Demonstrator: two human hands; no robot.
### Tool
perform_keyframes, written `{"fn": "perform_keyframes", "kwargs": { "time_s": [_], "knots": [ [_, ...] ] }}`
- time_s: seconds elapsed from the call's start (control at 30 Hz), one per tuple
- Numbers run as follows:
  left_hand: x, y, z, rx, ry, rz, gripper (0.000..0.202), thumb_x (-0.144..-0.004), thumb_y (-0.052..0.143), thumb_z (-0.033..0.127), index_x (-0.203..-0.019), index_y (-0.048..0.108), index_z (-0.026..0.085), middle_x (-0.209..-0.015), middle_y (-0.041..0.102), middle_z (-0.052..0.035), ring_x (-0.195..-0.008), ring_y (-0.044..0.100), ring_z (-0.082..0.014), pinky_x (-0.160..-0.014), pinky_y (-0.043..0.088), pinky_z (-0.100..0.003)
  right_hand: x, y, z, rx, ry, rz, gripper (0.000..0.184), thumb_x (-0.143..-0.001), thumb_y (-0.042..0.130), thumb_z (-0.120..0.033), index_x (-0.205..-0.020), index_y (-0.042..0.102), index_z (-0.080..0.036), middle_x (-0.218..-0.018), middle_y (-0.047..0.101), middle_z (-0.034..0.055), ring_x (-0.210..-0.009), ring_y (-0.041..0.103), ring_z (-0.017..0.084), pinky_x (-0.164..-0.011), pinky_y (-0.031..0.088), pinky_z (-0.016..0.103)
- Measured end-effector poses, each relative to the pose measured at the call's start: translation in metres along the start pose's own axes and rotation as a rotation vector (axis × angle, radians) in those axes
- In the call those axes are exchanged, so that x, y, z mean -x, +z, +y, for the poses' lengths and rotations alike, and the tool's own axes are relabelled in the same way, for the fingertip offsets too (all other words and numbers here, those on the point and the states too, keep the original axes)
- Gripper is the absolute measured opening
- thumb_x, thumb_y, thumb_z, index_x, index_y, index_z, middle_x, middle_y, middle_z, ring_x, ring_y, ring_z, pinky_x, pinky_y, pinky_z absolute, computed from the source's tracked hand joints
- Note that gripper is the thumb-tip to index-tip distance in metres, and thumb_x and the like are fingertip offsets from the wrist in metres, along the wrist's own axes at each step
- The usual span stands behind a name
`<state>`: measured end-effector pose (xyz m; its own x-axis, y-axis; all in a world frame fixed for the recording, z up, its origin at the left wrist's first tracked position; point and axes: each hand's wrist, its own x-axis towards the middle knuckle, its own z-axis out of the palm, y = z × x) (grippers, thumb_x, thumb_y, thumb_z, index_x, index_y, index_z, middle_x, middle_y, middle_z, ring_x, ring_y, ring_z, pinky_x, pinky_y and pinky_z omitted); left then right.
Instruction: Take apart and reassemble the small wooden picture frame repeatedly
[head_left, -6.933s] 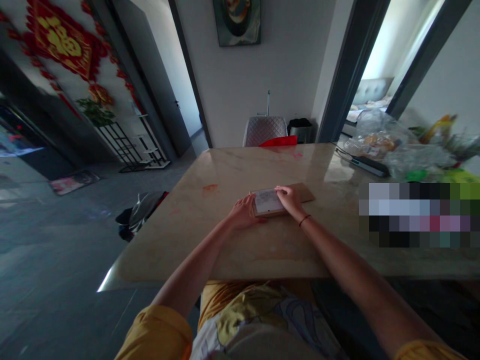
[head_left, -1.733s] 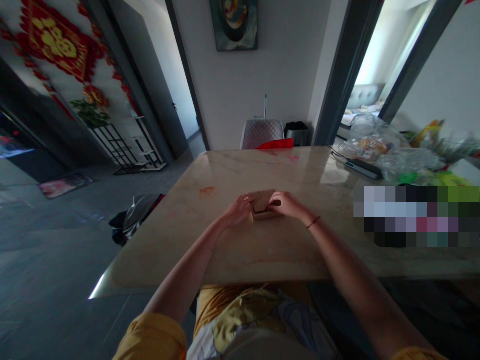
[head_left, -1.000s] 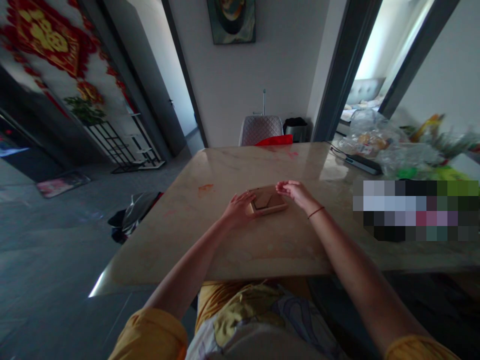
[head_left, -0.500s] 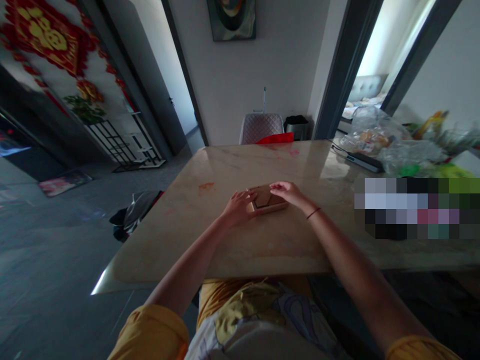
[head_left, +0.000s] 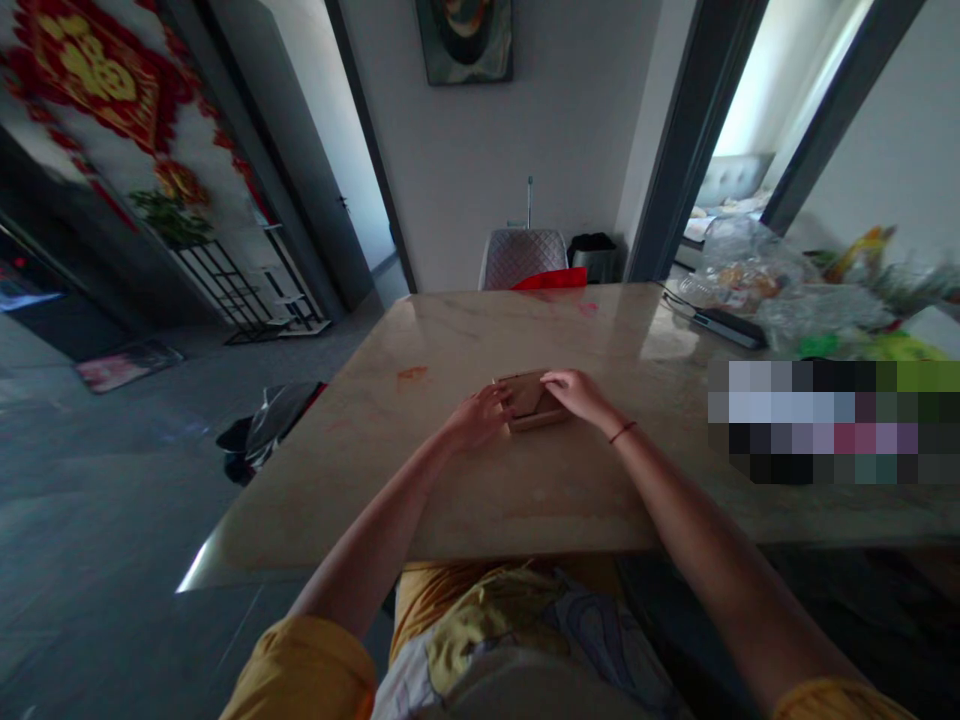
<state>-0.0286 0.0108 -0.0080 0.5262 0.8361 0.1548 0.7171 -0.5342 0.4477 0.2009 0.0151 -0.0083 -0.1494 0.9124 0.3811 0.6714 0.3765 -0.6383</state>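
Observation:
A small, shallow wooden tray (head_left: 528,396) lies on the table in front of me, its raised rim around a flat brown inside. Dark lines cross the inside, but I cannot make out whether they are gaps or edges of pieces. My left hand (head_left: 480,412) rests against the tray's left side, fingers stretched and a little apart. Over the right part of the tray, my right hand (head_left: 576,392) has thumb and fingertips pressed together. Whatever lies between those fingertips is hidden or too small to name. A thin dark band circles my right wrist.
The marble-look table (head_left: 465,500) carries an orange smear (head_left: 411,374) on the left. To the right stand a dark, flat device (head_left: 729,327) with a cord, plastic bags (head_left: 757,270) and a blurred-out patch. Beyond the far edge is a quilted chair (head_left: 523,255).
My right hand has lowered and its fingertips have closed at the tray's right part. My left fingers have drawn back slightly toward the tray's left edge.

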Motion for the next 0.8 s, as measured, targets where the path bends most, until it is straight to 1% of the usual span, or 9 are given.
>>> {"fn": "perform_keyframes", "kwargs": {
  "time_s": [0.1, 0.17, 0.27, 0.37, 0.43, 0.53, 0.63, 0.8],
  "knots": [
    [0.003, -0.002, 0.004, -0.069, 0.002, -0.004, 0.057, -0.086, 0.044, 0.055, -0.133, 0.048, 0.022, -0.145, 0.040, -0.0075, -0.132, 0.039, -0.0221, -0.110, 0.027, -0.035, -0.001, -0.011, 0.004, 0.108, 0.201, 0.124, 0.024, -0.084, 0.050, -0.019, -0.090, 0.073, -0.017, -0.098, 0.072, 0.0094, -0.094, 0.067, 0.019, -0.084, 0.049, 0.030],
    [0.005, -0.004, 0.008, -0.098, -0.011, -0.011, 0.059, -0.086, 0.043, 0.057, -0.134, 0.046, 0.023, -0.145, 0.040, -0.0069, -0.131, 0.039, -0.0224, -0.110, 0.027, -0.035, -0.002, -0.013, 0.009, 0.123, 0.264, 0.134, 0.022, -0.083, 0.052, -0.021, -0.086, 0.073, -0.017, -0.094, 0.073, 0.0097, -0.089, 0.067, 0.020, -0.079, 0.049, 0.029],
    [0.007, -0.006, 0.013, -0.116, -0.018, -0.020, 0.060, -0.087, 0.041, 0.057, -0.135, 0.045, 0.021, -0.145, 0.040, -0.0082, -0.132, 0.039, -0.0225, -0.110, 0.027, -0.035, -0.004, -0.010, 0.019, 0.037, 0.281, 0.059, 0.017, -0.079, 0.058, -0.026, -0.082, 0.072, -0.016, -0.086, 0.073, 0.0086, -0.081, 0.067, 0.019, -0.073, 0.049, 0.027],
    [0.007, -0.007, 0.014, -0.121, -0.017, -0.028, 0.061, -0.087, 0.041, 0.057, -0.136, 0.044, 0.021, -0.146, 0.038, -0.0085, -0.132, 0.037, -0.0225, -0.110, 0.026, -0.036, -0.006, -0.006, 0.028, -0.084, 0.316, -0.016, 0.017, -0.076, 0.063, -0.028, -0.079, 0.072, -0.015, -0.081, 0.073, 0.0080, -0.076, 0.067, 0.018, -0.071, 0.049, 0.026],
    [0.007, -0.006, 0.012, -0.119, -0.019, -0.027, 0.062, -0.086, 0.041, 0.058, -0.136, 0.043, 0.021, -0.146, 0.038, -0.0082, -0.133, 0.037, -0.0224, -0.111, 0.025, -0.036, -0.008, -0.005, 0.033, -0.175, 0.343, -0.083, 0.018, -0.076, 0.064, -0.029, -0.080, 0.072, -0.014, -0.083, 0.073, 0.0080, -0.074, 0.067, 0.017, -0.071, 0.049, 0.027],
    [0.006, -0.004, 0.009, -0.105, -0.012, -0.018, 0.062, -0.086, 0.041, 0.059, -0.136, 0.044, 0.021, -0.146, 0.039, -0.0081, -0.133, 0.037, -0.0218, -0.111, 0.025, -0.035, -0.009, -0.009, 0.038, -0.293, 0.362, -0.171, 0.017, -0.076, 0.064, -0.027, -0.084, 0.073, -0.015, -0.089, 0.074, 0.0071, -0.077, 0.067, 0.016, -0.077, 0.049, 0.028],
    [0.005, -0.003, 0.007, -0.084, -0.016, -0.025, 0.063, -0.085, 0.040, 0.060, -0.135, 0.045, 0.022, -0.147, 0.038, -0.0069, -0.134, 0.036, -0.0218, -0.111, 0.026, -0.034, -0.009, -0.014, 0.038, -0.342, 0.405, -0.203, 0.016, -0.076, 0.066, -0.026, -0.087, 0.073, -0.017, -0.092, 0.073, 0.0059, -0.079, 0.067, 0.015, -0.080, 0.050, 0.029],
    [0.005, -0.002, 0.008, -0.046, -0.027, -0.022, 0.064, -0.084, 0.043, 0.061, -0.135, 0.045, 0.022, -0.148, 0.035, -0.0070, -0.135, 0.035, -0.0218, -0.112, 0.025, -0.035, -0.011, -0.016, 0.035, -0.360, 0.473, -0.242, 0.016, -0.075, 0.069, -0.026, -0.088, 0.073, -0.018, -0.086, 0.074, 0.0058, -0.073, 0.066, 0.014, -0.074, 0.051, 0.027]
  ]
}}
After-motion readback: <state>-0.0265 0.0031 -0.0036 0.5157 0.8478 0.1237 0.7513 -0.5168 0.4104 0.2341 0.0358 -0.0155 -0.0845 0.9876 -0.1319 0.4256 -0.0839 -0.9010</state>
